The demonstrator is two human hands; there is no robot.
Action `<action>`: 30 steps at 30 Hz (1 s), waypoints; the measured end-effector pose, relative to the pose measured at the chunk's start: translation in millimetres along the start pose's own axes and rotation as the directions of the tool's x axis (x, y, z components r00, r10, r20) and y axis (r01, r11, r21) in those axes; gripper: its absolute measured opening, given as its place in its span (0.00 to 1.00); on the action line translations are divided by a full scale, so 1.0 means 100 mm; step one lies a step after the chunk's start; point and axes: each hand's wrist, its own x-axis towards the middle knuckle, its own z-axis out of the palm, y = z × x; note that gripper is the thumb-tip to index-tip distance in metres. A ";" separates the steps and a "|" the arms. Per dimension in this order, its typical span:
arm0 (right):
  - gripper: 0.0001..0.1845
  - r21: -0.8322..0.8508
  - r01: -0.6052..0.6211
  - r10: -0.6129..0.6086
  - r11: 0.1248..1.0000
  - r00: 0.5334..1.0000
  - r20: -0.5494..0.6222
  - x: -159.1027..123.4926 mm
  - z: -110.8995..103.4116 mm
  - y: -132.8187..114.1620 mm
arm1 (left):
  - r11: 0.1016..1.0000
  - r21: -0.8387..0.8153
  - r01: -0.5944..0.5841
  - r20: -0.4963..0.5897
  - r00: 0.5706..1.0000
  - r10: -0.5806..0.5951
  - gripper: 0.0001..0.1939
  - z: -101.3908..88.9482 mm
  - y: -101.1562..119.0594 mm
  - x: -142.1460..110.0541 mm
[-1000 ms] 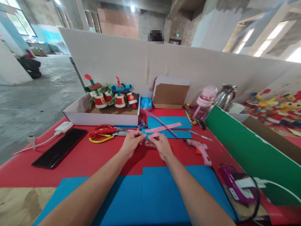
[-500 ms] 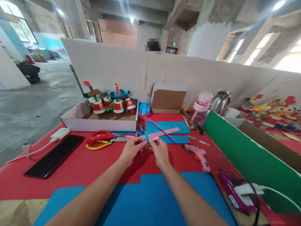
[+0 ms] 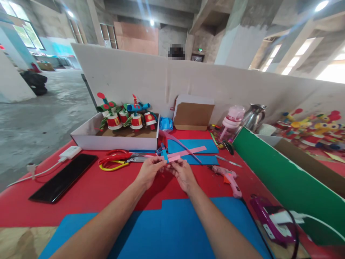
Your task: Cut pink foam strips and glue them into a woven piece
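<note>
Above the red tabletop, my left hand (image 3: 149,171) and my right hand (image 3: 183,174) meet with thumbs and fingertips closed. Between them they pinch a blue paper strip (image 3: 165,155) crossed with a pink one (image 3: 174,158). The blue strip points away from me; the pink one sticks out toward the right. My fingers partly hide where the strips cross. Just behind lie a long pink strip (image 3: 198,149) and blue paper sheets (image 3: 184,144). A small folded dark-blue paper spring (image 3: 161,148) sits beyond my left fingertips.
Left of my hands lie red- and yellow-handled scissors (image 3: 114,162) and a black phone (image 3: 63,178). A white box (image 3: 115,142) holds paper-cup figures. To the right are a pink glue gun (image 3: 228,178), a purple device (image 3: 272,219) and a green-sided box (image 3: 283,169). Blue sheets (image 3: 159,233) cover the front.
The blue strip's free end has tilted slightly left and the pink strip shows more beside it. My right fingers have shifted their pinch a little; both hands stay in nearly the same place.
</note>
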 end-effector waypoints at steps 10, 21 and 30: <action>0.23 0.048 -0.046 0.045 0.998 0.999 0.031 0.00 0.00 0.04 | 0.999 0.034 -0.022 0.014 1.000 0.021 0.17 0.01 0.01 0.01; 0.23 0.062 -0.109 0.107 0.992 0.993 0.046 0.01 -0.04 0.01 | 0.985 0.151 -0.078 0.013 0.997 0.077 0.15 -0.01 0.02 0.01; 0.21 -0.038 -0.024 0.026 0.999 0.999 0.047 -0.03 -0.01 0.02 | 0.977 0.183 -0.108 0.029 0.994 0.104 0.13 -0.01 0.04 0.00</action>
